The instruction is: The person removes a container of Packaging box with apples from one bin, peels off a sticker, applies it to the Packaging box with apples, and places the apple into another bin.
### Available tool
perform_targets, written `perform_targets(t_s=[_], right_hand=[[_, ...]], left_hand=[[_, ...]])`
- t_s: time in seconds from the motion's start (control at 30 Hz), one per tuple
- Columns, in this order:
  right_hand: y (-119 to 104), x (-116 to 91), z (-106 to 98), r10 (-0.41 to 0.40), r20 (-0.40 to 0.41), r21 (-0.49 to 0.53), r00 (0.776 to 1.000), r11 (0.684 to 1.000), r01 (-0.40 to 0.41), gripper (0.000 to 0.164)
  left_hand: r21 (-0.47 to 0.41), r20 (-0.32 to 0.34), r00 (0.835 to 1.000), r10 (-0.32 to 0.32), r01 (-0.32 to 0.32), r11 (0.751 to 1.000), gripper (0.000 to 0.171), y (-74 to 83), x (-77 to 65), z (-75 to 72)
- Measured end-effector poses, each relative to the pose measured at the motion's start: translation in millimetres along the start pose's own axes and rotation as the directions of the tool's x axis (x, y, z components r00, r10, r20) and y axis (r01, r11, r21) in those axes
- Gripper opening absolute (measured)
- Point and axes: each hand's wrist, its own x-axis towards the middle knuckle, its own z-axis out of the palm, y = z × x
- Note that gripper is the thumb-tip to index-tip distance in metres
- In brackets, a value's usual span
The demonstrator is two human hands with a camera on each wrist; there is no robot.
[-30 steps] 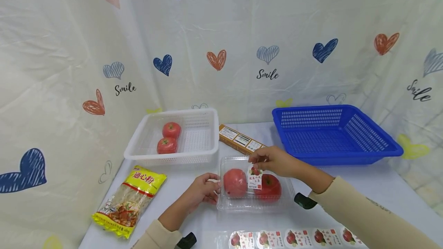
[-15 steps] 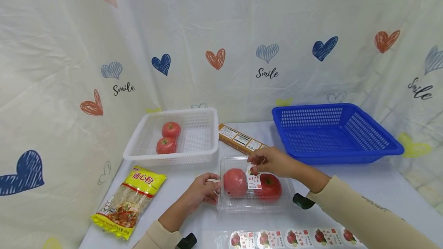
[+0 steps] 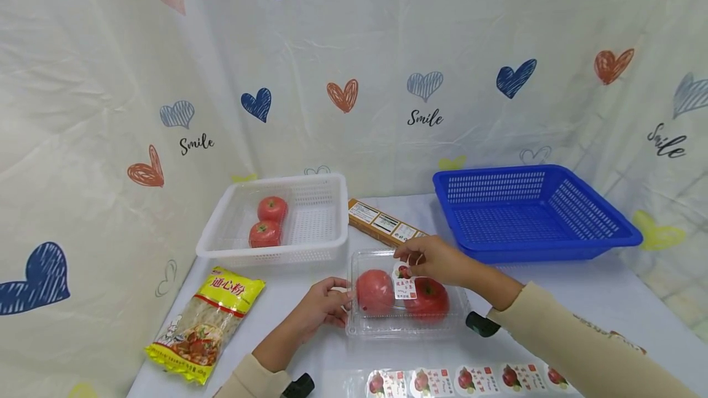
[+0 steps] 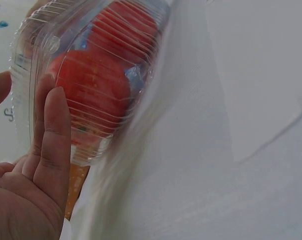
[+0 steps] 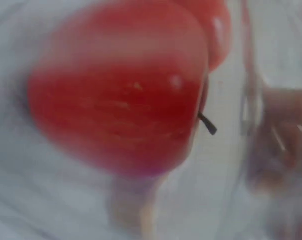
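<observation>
In the head view a clear plastic clamshell box (image 3: 361,325) lies on the white table with two red apples (image 3: 376,292) inside. My left hand (image 3: 325,303) holds its left edge; in the left wrist view the thumb is by the rim and the fingers (image 4: 56,135) lie along the ribbed side. Over the lid, my right hand (image 3: 431,258) pinches the top of a white sticker (image 3: 405,289) printed with a red fruit. How much of the sticker touches the lid is hard to tell. The right wrist view is blurred, with one apple (image 5: 121,90) filling much of it.
A strip of similar stickers (image 3: 431,382) lies at the front edge. Behind stand a white basket (image 3: 318,249) with two boxed apples (image 3: 265,234) and a blue basket (image 3: 531,244). A long orange-brown carton (image 3: 381,224) lies between them. A yellow noodle bag (image 3: 207,324) lies left.
The right hand and sticker have shifted very slightly left over the lid, and the sticker's slant has changed a little. The left hand and box stay almost where they were.
</observation>
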Motion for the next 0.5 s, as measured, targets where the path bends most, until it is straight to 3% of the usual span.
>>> perform_targets(t_s=[0.3,0.5], right_hand=[[4.2,-0.2,7.0,0.015,-0.057,-0.018,0.998,1.000,-0.016,0.030],[3.4,-4.5,4.0,-0.039,-0.066,-0.015,0.997,0.999,0.038,0.029]], left_hand=[[-0.003,0.005,1.000,-0.002,0.002,1.000,0.048,1.8,-1.1,1.4],[-0.006,0.006,1.000,-0.004,0.004,1.000,0.048,3.0,-2.0,2.2]])
